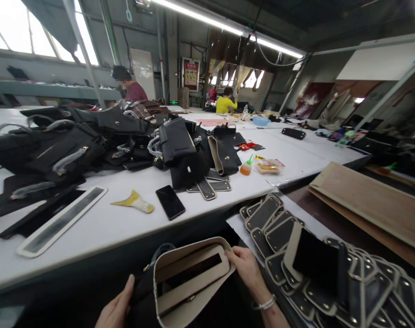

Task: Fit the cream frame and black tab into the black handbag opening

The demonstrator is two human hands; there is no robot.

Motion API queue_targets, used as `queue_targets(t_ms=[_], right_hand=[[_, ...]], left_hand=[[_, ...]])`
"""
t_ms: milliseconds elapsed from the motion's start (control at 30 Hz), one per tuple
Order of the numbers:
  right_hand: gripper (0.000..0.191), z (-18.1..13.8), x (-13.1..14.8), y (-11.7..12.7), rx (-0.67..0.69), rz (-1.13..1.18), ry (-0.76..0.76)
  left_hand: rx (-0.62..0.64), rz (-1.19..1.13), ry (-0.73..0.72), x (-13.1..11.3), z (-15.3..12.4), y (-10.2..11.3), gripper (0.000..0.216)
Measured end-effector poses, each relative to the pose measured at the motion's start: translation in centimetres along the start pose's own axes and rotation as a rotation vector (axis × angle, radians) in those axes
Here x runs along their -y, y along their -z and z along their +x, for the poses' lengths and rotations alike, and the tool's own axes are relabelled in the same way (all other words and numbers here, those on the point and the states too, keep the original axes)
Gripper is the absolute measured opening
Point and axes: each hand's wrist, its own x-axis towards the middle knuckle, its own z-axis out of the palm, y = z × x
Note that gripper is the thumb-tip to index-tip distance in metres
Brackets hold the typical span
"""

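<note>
A bag (201, 297) sits between the hands (245, 268), before the bench (105, 230). On the bench, a phone (170, 202) lies before a heap of bags (117, 136), with a bottle (245, 169) farther right; panels (325, 294) lie right of the hands.

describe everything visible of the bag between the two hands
The bag is black outside, beige inside, and looks leather-like. It gapes upward, showing a pale-edged piece with a dark centre; a dark loop handle stands behind. It is just before the table, base unseen. The right hand pinches its edge; the left hand is beside it, contact unclear.
</note>
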Motion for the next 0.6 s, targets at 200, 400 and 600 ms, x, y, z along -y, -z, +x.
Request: queue_targets(t_ms=[200, 400, 600], right_hand=[[0.049, -0.4, 0.3, 0.1, 0.110, -0.017, -0.012], [0.055, -0.8, -0.2, 0.2, 0.138, -0.009, -0.025], [0.057, -1.0, -0.7, 0.1, 0.139, -0.024, -0.010]], left_hand=[[0.012, -0.030, 0.020, -1.5, -0.8, -1.1, 0.067], [-0.088, -0.008, -0.005, -0.2, 0.1, -0.6, 0.064], [-0.070, -0.134, 0.056, 1.7, 1.8, -1.1, 0.059]])
